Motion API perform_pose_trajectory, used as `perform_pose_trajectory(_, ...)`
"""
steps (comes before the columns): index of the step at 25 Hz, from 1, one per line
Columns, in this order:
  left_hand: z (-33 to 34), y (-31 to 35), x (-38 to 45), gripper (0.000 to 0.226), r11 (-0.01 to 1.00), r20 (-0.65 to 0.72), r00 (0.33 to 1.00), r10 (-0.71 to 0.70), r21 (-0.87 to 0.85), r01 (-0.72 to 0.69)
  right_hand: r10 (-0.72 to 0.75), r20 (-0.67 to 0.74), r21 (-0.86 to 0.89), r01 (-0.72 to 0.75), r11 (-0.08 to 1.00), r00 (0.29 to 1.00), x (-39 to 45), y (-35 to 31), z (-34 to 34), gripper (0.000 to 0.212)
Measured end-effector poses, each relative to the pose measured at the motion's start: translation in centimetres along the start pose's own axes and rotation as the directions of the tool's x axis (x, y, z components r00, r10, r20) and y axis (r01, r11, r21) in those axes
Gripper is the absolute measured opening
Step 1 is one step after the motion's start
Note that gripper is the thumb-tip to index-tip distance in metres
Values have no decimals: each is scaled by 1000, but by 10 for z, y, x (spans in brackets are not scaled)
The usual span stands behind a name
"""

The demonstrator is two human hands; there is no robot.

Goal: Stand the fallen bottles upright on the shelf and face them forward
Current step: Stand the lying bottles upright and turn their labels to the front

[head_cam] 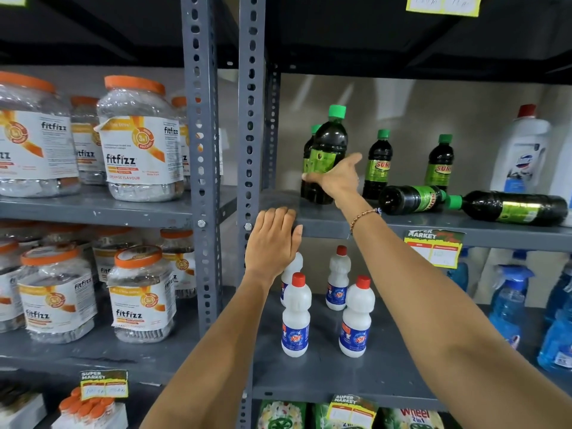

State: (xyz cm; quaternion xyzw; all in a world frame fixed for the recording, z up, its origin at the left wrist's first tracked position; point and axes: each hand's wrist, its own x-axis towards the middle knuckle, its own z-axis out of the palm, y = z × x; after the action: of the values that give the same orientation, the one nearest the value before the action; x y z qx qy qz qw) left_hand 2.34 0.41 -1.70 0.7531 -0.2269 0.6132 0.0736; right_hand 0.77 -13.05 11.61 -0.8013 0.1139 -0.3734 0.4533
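A person's right hand wraps its fingers around the lower body of a large dark bottle with a green cap, holding it upright at the left end of a grey metal shelf in a shop aisle. A second green-capped bottle stands directly behind it. The left hand, fingers extended and grasping nothing, rests flat on the shelf's front edge at about 7 o'clock from the held bottle. At 3 o'clock from the held bottle, two smaller dark bottles stand upright near the back wall. In front of them, two dark bottles lie on their sides: a small one with its base toward the camera, and a larger one at its right, cap pointing left. A perforated steel upright frames the bay at 9 o'clock. White red-capped bottles occupy the shelf below.
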Motion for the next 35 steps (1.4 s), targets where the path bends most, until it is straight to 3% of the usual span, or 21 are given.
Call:
perform_pose_trajectory(2,0,-1,0,41,1000,8,1000,0,-15,0,-24,-4,-84,24,996,1000,3,10,7,86)
perform_pose_trajectory(9,-2,2,0,41,999,16,1000,-13,-52,13,-73,28,-69,74,995,997,5,28,14,92)
perform_pose_trajectory(11,-2,1,1,39,998,15,1000,-21,-61,22,-25,64,14,24,1000,998,5,27,12,95)
perform_pose_trajectory(14,-1,2,-1,41,997,24,999,-32,-65,33,69,212,213,-115,970,975,3,27,10,76)
perform_pose_trajectory(16,0,2,-1,47,997,35,999,-38,-64,40,78,218,169,-116,979,973,2,27,9,68)
perform_pose_trajectory(20,-2,2,-1,49,996,34,999,-36,-77,39,5,77,-35,-3,999,997,0,27,10,84)
perform_pose_trajectory(25,-2,3,-1,50,999,33,999,-20,-36,21,43,177,56,-53,997,983,1,27,9,69)
perform_pose_trajectory(29,-1,2,-1,49,999,28,999,-18,-28,19,1,86,-88,7,996,996,1,28,11,84)
perform_pose_trajectory(33,-2,2,-1,50,999,15,1000,-20,-40,21,52,170,2,-53,999,984,3,28,10,72)
perform_pose_trajectory(35,-2,2,-1,48,999,10,1000,-18,-39,18,53,156,-26,-49,998,986,3,30,11,76)
